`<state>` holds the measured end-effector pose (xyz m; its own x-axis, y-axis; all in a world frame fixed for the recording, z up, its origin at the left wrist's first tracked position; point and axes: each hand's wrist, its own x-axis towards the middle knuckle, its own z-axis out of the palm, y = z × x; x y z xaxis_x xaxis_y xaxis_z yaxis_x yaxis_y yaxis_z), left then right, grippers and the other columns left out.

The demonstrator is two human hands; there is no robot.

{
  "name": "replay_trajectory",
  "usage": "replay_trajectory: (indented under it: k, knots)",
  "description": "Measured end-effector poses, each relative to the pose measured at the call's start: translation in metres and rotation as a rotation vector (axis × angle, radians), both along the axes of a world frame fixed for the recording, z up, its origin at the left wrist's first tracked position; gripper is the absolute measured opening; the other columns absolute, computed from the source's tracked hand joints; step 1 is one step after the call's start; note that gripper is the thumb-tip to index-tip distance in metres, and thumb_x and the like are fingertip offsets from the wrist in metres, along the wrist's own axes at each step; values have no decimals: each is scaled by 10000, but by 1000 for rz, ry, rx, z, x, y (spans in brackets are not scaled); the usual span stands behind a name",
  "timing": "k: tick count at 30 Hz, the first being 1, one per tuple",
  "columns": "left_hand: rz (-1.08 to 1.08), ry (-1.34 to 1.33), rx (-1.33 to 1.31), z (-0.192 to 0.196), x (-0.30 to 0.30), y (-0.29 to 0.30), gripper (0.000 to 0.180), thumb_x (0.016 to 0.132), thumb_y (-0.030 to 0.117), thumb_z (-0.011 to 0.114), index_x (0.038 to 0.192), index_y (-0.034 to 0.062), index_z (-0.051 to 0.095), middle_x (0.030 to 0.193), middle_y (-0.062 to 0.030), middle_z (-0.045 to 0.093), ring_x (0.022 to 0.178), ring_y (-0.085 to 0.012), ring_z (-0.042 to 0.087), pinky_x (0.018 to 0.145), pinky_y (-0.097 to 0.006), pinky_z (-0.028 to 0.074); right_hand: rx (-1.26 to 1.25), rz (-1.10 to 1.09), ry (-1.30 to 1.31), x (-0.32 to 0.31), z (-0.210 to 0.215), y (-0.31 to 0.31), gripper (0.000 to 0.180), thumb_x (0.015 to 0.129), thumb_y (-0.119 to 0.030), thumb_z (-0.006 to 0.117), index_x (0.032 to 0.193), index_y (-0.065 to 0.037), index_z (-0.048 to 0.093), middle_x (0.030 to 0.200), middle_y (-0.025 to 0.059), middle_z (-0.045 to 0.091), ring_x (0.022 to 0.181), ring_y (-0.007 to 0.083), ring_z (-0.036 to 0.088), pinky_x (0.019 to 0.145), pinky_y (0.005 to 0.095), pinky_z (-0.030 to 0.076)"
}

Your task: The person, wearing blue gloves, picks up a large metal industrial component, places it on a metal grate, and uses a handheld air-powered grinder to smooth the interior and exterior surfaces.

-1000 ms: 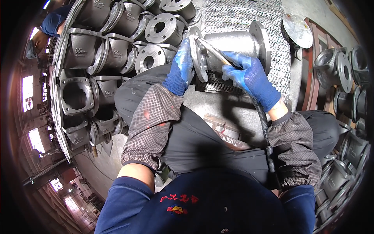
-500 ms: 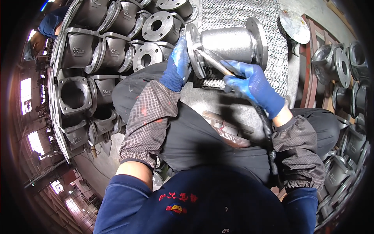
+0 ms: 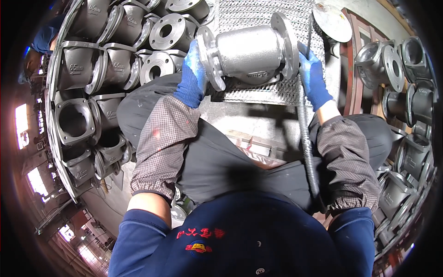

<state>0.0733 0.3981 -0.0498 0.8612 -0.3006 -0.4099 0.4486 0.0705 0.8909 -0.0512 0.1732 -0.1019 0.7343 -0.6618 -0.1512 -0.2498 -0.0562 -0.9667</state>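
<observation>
Hands in blue gloves grip grey flanged valve body (image 3: 251,51), top centre of frame.
Left hand (image 3: 193,74) clasps left flange, right hand (image 3: 313,74) right flange; rough cast housings (image 3: 115,69) stacked upper left, ribbed hose (image 3: 307,138) running down right, mesh surface (image 3: 258,94) beneath.

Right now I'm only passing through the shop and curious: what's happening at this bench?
A seated person in blue gloves holds a grey metal flanged casting over a mesh-topped bench. The left hand grips one flange, the right hand the other, alongside a ribbed hose. More castings are stacked on the left.
</observation>
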Motion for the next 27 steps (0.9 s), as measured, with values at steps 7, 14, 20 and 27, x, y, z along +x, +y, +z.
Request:
replay_trajectory:
  k: [7, 14, 20, 27]
  knots:
    - [-385, -904, 283, 37, -5, -4, 282, 921, 170, 459, 1136, -4, 513, 943, -135, 604, 793, -223, 618, 686, -298, 519, 392, 76, 38, -13, 32, -10, 274, 869, -189, 516, 1040, 8, 601, 903, 59, 620, 799, 114, 570, 731, 240, 462]
    - [-446, -1574, 387, 41, 10, -10, 373, 850, 47, 506, 1218, -8, 485, 1188, -203, 535, 1101, -320, 538, 935, -361, 439, 786, 20, -51, -15, 23, -18, 246, 856, -209, 520, 955, -3, 609, 843, 65, 613, 708, 127, 569, 643, 248, 479]
    - [-552, -1494, 332, 30, 26, -16, 398, 865, 70, 521, 1262, 81, 492, 1274, -188, 484, 1218, -314, 440, 972, -359, 399, 811, 12, -160, 5, 15, -33, 242, 826, -213, 547, 915, 0, 620, 809, 67, 604, 660, 143, 557, 601, 258, 474]
    - [-368, -1561, 521, 23, 40, -7, 352, 871, 27, 506, 1211, 108, 544, 1156, -124, 584, 1191, -321, 468, 967, -350, 413, 403, -191, -191, -16, 80, -4, 487, 807, -163, 577, 1199, 89, 434, 866, 148, 649, 576, 147, 615, 495, 220, 481]
